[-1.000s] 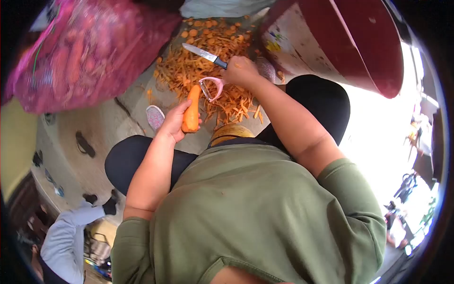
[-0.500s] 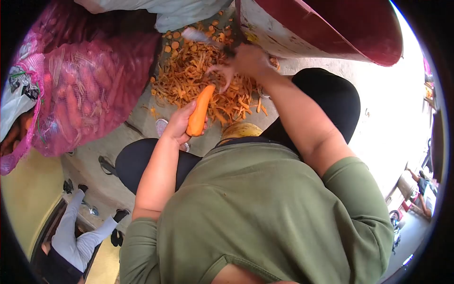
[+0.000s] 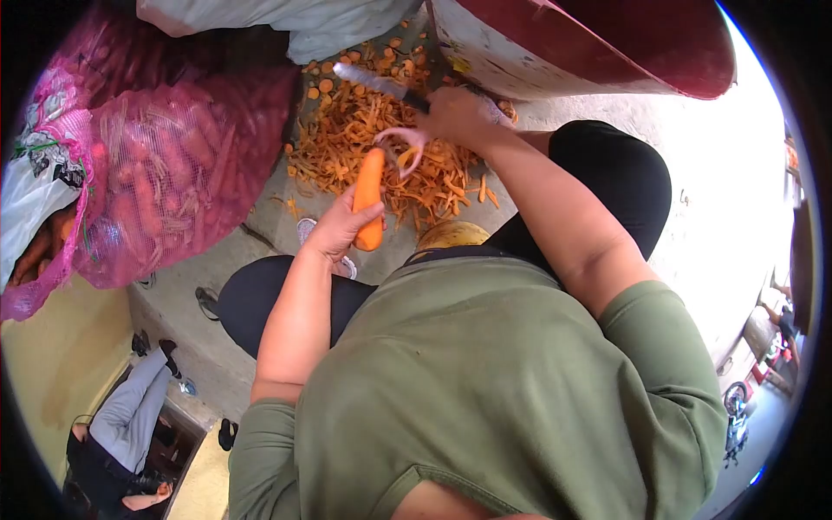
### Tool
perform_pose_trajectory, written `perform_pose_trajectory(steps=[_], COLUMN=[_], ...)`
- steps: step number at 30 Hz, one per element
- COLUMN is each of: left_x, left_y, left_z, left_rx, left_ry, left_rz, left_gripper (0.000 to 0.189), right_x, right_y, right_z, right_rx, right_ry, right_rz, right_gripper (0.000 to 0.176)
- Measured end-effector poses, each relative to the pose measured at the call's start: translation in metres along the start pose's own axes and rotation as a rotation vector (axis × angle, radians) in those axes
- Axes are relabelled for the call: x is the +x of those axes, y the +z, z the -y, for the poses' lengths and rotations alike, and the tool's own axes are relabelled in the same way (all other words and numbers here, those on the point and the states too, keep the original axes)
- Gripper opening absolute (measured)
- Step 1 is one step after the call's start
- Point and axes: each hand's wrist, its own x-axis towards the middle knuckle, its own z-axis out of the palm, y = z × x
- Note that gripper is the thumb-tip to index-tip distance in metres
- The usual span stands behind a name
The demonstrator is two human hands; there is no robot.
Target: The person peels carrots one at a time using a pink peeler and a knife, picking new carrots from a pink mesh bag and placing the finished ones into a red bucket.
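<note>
A peeled orange carrot (image 3: 370, 195) points away from me in my left hand (image 3: 338, 224), whose fingers and thumb wrap around its lower part. My right hand (image 3: 464, 114) is closed around a pink peeler (image 3: 414, 149), its head beside the carrot's far tip. A knife (image 3: 373, 82) with a dark handle also sticks out of the right hand, blade toward the left. Beneath both hands lies a heap of carrot peelings (image 3: 334, 156) on the floor. Several cut carrot ends (image 3: 326, 87) are scattered at its far edge.
Pink mesh sacks of carrots (image 3: 173, 173) stand at left. A large red and white container (image 3: 520, 56) is at the far right, beside a white sack (image 3: 286, 22). Between my legs is something yellow (image 3: 452, 234). Another person (image 3: 130, 425) is at lower left.
The carrot has turned more upright in my left hand, thumb now across it. The knife and peeler in my right hand have shifted slightly and show more clearly. The person at lower left has moved.
</note>
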Motion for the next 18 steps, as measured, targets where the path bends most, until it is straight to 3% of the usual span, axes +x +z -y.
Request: perform_pose_trajectory(steps=[1,4,7,10,11,13,15,18], left_x=[0.001,0.001,0.01,0.024,0.026,0.026,0.027,0.03], left_y=[0.0,0.004,-0.006,-0.018,-0.019,-0.015,-0.015,-0.017], left_z=[0.0,-0.001,0.006,0.017,0.018,0.013,0.011,0.011], left_rx=[0.091,0.232,0.461,0.666,0.718,0.802,0.849,0.871], left_ry=[0.011,0.048,0.045,0.091,0.118,0.12,0.118,0.113], left_rz=[-0.012,-0.055,-0.204,-0.396,-0.458,-0.525,-0.556,-0.558], left_gripper=[0.038,0.039,0.038,0.038,0.039,0.04,0.041,0.04], right_x=[-0.006,-0.003,-0.005,-0.029,-0.028,-0.045,-0.042,-0.035], right_y=[-0.009,0.002,-0.001,-0.001,0.019,-0.003,0.017,0.031], right_z=[0.011,-0.018,-0.026,-0.001,-0.005,0.018,0.015,0.003], right_rx=[-0.012,-0.032,-0.383,0.16,0.02,0.28,0.256,0.125], right_ry=[-0.007,0.076,-0.437,-0.363,-0.715,-0.342,-0.387,-0.762], right_rz=[0.097,0.045,0.168,0.452,0.34,0.636,0.636,0.448], right_gripper=[0.038,0.035,0.026,0.025,0.024,0.023,0.021,0.016])
